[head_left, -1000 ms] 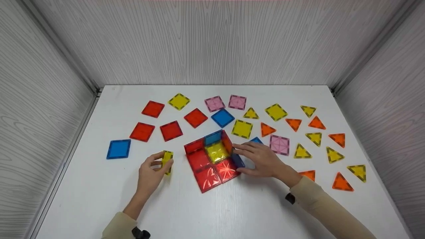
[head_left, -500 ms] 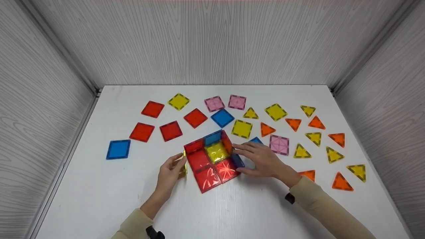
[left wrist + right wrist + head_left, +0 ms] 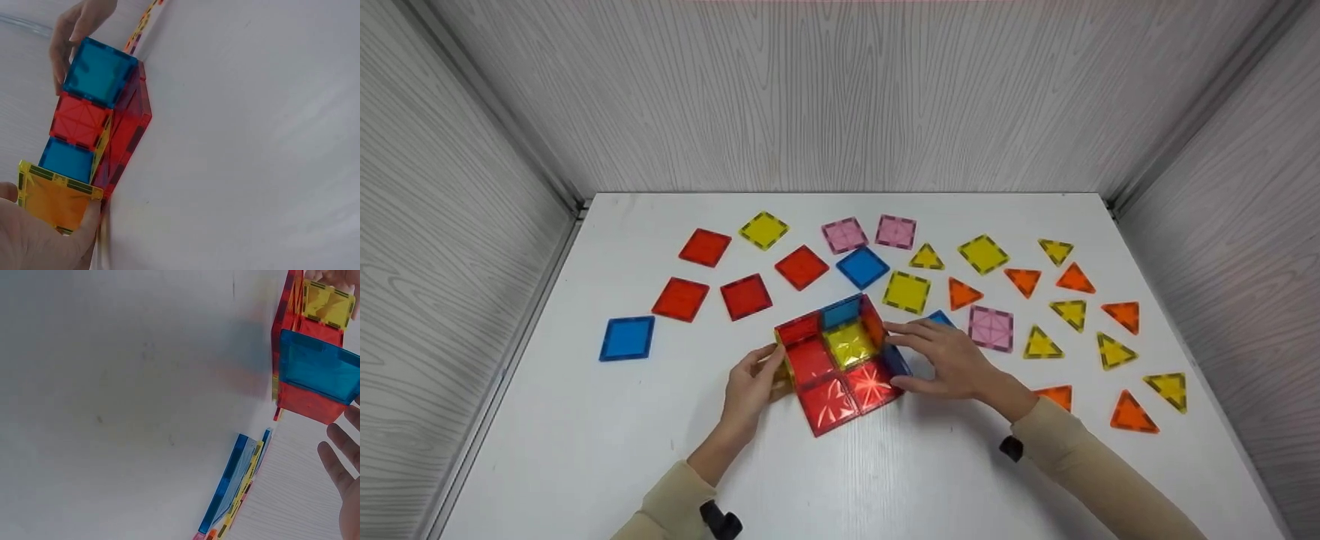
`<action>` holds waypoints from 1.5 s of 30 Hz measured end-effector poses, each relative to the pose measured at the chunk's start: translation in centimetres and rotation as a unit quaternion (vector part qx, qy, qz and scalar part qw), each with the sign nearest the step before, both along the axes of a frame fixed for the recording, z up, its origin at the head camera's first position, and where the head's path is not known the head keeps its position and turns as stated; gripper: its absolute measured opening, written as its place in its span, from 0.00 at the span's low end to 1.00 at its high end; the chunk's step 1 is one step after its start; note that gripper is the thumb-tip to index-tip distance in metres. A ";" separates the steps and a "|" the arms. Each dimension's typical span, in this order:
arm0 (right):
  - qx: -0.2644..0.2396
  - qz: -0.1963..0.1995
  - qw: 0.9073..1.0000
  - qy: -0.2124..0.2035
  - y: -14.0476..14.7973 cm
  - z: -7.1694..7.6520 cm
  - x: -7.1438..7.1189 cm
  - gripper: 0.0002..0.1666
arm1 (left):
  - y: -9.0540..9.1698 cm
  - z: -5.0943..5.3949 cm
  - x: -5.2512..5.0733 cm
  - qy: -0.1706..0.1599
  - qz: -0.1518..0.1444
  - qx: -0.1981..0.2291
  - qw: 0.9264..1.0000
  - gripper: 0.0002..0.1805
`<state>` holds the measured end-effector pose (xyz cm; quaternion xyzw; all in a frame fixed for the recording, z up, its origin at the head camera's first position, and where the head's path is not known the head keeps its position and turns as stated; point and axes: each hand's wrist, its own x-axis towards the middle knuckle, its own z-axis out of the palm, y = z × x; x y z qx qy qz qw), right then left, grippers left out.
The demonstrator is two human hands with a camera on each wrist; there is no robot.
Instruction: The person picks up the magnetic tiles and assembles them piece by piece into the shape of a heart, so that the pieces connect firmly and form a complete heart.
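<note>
Translucent magnetic tiles form a box-like structure mid-table. Its base joins a yellow square [image 3: 850, 343] and red squares [image 3: 829, 403]. Red and blue tiles [image 3: 841, 311] stand along the far and right edges. My left hand [image 3: 746, 397] pinches a yellow square tile [image 3: 56, 201] between thumb and fingers. That tile stands upright against the structure's left edge, near the red wall tile [image 3: 799, 330]. On the right side, my right hand [image 3: 949, 361] touches the upright wall with extended fingers, beside the blue tile [image 3: 318, 367]. Part of the yellow tile is hidden by the left hand.
Loose red squares [image 3: 746, 296], pink squares [image 3: 896, 231] and other square tiles lie behind the structure. Orange triangles [image 3: 1132, 411] and yellow triangles [image 3: 1042, 343] spread over the right side. A blue square [image 3: 628, 338] lies at left. Panels enclose the white table [image 3: 840, 480].
My left hand has moved right with the yellow tile, from open table to the structure's left edge. The right hand has stayed almost still at the right wall.
</note>
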<state>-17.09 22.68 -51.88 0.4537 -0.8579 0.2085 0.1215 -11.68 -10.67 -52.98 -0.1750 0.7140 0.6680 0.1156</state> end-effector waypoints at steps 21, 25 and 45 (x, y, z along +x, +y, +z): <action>0.023 -0.077 0.984 -0.159 -2.7 0.3 -4.2 0.41 | 0.2 -0.5 -0.4 0.023 -0.012 -0.031 0.999 0.33; 0.015 -0.069 0.985 -0.161 -2.0 0.2 -3.5 0.41 | -0.3 -0.7 -1.5 0.024 -0.026 -0.049 0.998 0.30; 0.009 -0.090 0.992 -0.087 -0.8 -0.1 -0.7 0.43 | -2.3 -0.9 -4.9 0.084 -0.121 -0.069 0.987 0.28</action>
